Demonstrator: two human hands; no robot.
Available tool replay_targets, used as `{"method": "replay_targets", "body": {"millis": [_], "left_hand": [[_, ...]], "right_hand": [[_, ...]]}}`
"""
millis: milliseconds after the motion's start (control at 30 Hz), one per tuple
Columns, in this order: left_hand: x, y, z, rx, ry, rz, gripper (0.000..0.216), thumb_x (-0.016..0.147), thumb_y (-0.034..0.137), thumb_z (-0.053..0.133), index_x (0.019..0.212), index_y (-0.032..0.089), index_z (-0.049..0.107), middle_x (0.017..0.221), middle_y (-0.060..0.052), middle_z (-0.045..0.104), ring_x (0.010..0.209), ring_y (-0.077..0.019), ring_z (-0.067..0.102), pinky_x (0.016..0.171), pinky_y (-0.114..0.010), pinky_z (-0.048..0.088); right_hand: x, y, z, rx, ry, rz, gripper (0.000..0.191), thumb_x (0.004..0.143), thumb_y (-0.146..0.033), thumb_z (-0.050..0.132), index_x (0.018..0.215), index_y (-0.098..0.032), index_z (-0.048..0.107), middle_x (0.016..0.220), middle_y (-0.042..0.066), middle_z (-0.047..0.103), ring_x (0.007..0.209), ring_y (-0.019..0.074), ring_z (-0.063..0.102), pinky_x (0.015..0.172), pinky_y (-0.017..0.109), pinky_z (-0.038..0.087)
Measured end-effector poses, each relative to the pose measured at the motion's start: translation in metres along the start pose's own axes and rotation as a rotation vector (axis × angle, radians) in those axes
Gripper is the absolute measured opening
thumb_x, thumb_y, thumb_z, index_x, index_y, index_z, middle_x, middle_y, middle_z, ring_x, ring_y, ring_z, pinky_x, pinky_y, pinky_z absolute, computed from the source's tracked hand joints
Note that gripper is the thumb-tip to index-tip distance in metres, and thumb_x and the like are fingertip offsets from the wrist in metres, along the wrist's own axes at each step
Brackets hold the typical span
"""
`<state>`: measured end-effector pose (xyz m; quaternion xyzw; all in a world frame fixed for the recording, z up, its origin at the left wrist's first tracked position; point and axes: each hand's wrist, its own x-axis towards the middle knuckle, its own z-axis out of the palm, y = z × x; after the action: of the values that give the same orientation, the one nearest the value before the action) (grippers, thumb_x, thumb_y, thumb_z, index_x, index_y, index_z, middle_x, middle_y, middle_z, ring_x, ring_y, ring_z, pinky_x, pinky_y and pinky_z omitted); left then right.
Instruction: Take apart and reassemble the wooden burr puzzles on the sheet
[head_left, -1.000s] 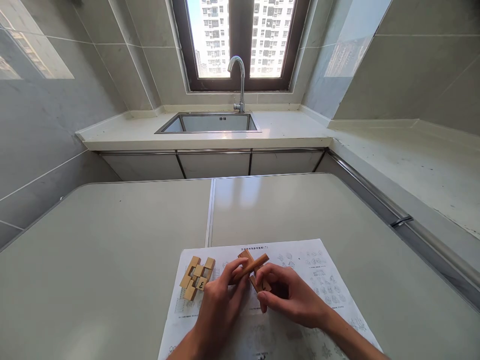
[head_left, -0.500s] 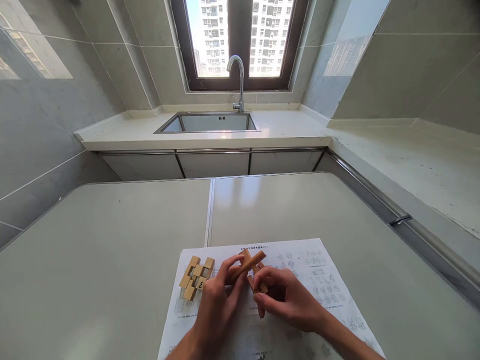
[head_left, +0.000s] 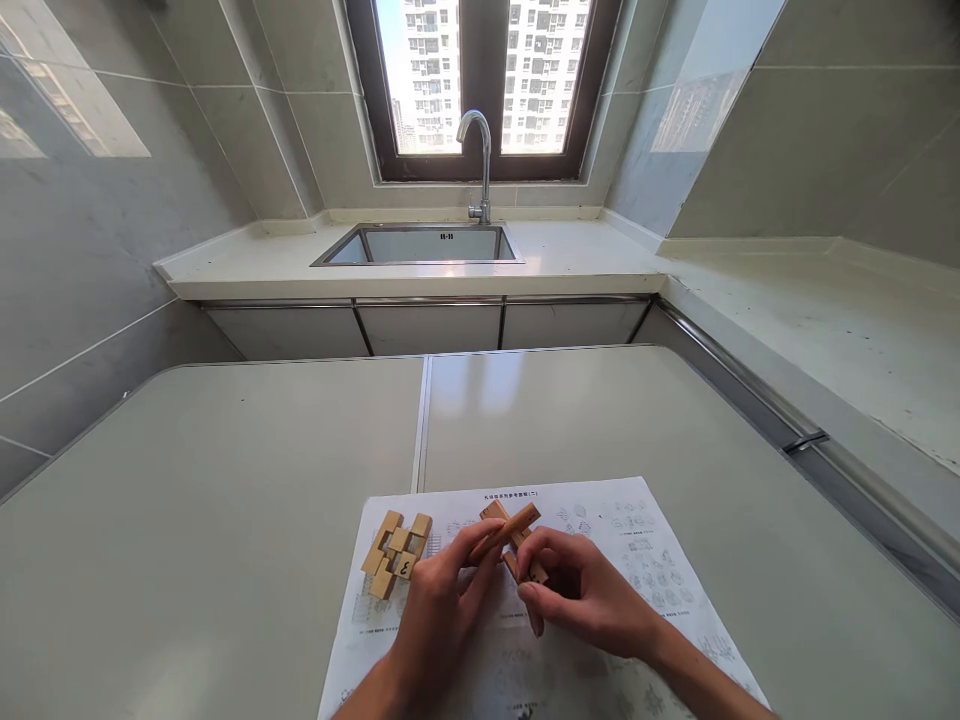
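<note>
Several reddish-brown wooden puzzle sticks cross one another between my two hands, above a printed sheet. My left hand is closed, thumb and fingers pinching the stick that slants up to the right. From the other side, my right hand pinches the lower end of the crossing pieces, its fingers curled around them. The fingers hide how the pieces fit together. Left of my left hand, a cluster of lighter wooden puzzle pieces lies on the sheet; one carries a dark numeral.
The sheet lies on a pale table with a seam running away from me. Beyond it stand a white counter, a sink and a faucet under a window. Another counter runs along the right.
Both hands and the sticks have shifted slightly to the right. The grip looks the same, and the lighter cluster keeps its place on the sheet.
</note>
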<state>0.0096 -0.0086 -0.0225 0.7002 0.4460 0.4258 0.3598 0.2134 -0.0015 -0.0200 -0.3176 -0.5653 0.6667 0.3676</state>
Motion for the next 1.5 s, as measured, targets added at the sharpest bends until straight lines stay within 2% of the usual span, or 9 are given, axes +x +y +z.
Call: {"method": "replay_targets", "body": {"millis": [267, 467, 600, 800, 1000, 1100, 1233, 1333, 1500], "left_hand": [[-0.001, -0.002, 0.0, 0.064, -0.023, -0.012, 0.032, 0.104, 0.021, 0.057, 0.133, 0.034, 0.055, 0.118, 0.001, 0.079, 0.101, -0.0181, 0.079, 0.088, -0.03, 0.063], [-0.007, -0.006, 0.003, 0.156, -0.006, 0.019, 0.07, 0.094, 0.02, 0.068, 0.152, 0.032, 0.031, 0.113, -0.004, 0.072, 0.103, -0.0211, 0.073, 0.092, -0.037, 0.061], [-0.006, -0.007, 0.001, 0.194, 0.041, 0.088, 0.054, 0.1, 0.02, 0.062, 0.147, 0.032, 0.04, 0.123, -0.008, 0.064, 0.099, -0.0201, 0.07, 0.092, -0.038, 0.06], [-0.002, -0.006, -0.001, 0.215, -0.074, 0.287, 0.047, 0.104, 0.017, 0.058, 0.148, 0.032, 0.051, 0.154, -0.012, 0.047, 0.127, -0.0243, 0.06, 0.105, -0.04, 0.055], [0.0, -0.003, -0.002, 0.236, -0.128, 0.429, 0.049, 0.101, 0.017, 0.065, 0.147, 0.028, 0.053, 0.136, -0.009, 0.068, 0.128, -0.0245, 0.058, 0.108, -0.04, 0.05], [0.001, -0.002, -0.003, 0.157, -0.078, 0.37, 0.038, 0.101, 0.021, 0.067, 0.138, 0.028, 0.06, 0.121, -0.007, 0.075, 0.112, -0.0226, 0.066, 0.098, -0.036, 0.053], [-0.001, -0.001, -0.004, -0.023, -0.073, 0.117, 0.014, 0.102, 0.03, 0.065, 0.113, 0.024, 0.069, 0.109, -0.007, 0.075, 0.094, -0.0209, 0.069, 0.085, -0.032, 0.053], [-0.001, 0.0, -0.003, -0.223, -0.127, -0.07, 0.026, 0.105, 0.044, 0.058, 0.108, 0.019, 0.068, 0.093, -0.006, 0.071, 0.078, -0.0182, 0.065, 0.076, -0.03, 0.052], [0.004, 0.006, -0.002, -0.46, -0.158, -0.239, 0.046, 0.105, 0.057, 0.049, 0.093, 0.016, 0.065, 0.075, -0.001, 0.055, 0.065, -0.0131, 0.048, 0.064, -0.026, 0.041]], "right_hand": [[0.002, 0.006, -0.01, 0.175, 0.021, 0.047, 0.027, 0.093, -0.044, 0.075, 0.094, -0.021, 0.061, 0.057, -0.006, 0.058, 0.05, 0.0106, 0.048, 0.051, 0.023, 0.031], [0.003, 0.008, -0.02, 0.543, 0.11, 0.116, 0.022, 0.083, -0.037, 0.078, 0.088, -0.021, 0.064, 0.053, -0.008, 0.047, 0.045, 0.0089, 0.031, 0.051, 0.024, 0.029], [0.003, 0.01, -0.023, 0.663, 0.044, 0.16, 0.018, 0.078, -0.032, 0.077, 0.083, -0.02, 0.065, 0.051, -0.008, 0.041, 0.043, 0.0083, 0.026, 0.046, 0.023, 0.025], [0.004, 0.03, -0.026, 0.731, -0.109, 0.172, 0.016, 0.076, -0.031, 0.075, 0.084, -0.018, 0.068, 0.046, -0.009, 0.042, 0.037, 0.0071, 0.023, 0.038, 0.021, 0.019], [0.002, 0.033, -0.024, 0.711, -0.125, 0.156, 0.019, 0.085, -0.037, 0.072, 0.09, -0.019, 0.068, 0.04, -0.01, 0.041, 0.031, 0.0066, 0.023, 0.037, 0.021, 0.022], [0.003, 0.023, -0.025, 0.627, -0.03, 0.14, 0.023, 0.092, -0.042, 0.067, 0.099, -0.02, 0.066, 0.04, -0.011, 0.041, 0.034, 0.0082, 0.024, 0.041, 0.022, 0.025], [0.004, 0.008, -0.028, 0.298, 0.219, 0.154, 0.025, 0.098, -0.047, 0.064, 0.097, -0.022, 0.062, 0.048, -0.011, 0.042, 0.043, 0.0093, 0.026, 0.045, 0.023, 0.025], [0.005, 0.003, -0.027, -0.183, 0.353, 0.104, 0.029, 0.099, -0.049, 0.061, 0.091, -0.022, 0.061, 0.057, -0.007, 0.048, 0.052, 0.0117, 0.037, 0.052, 0.024, 0.029], [0.005, 0.009, -0.021, -0.786, 0.375, 0.023, 0.019, 0.098, -0.041, 0.059, 0.094, -0.023, 0.064, 0.063, -0.005, 0.054, 0.057, 0.015, 0.048, 0.057, 0.027, 0.036]]}}
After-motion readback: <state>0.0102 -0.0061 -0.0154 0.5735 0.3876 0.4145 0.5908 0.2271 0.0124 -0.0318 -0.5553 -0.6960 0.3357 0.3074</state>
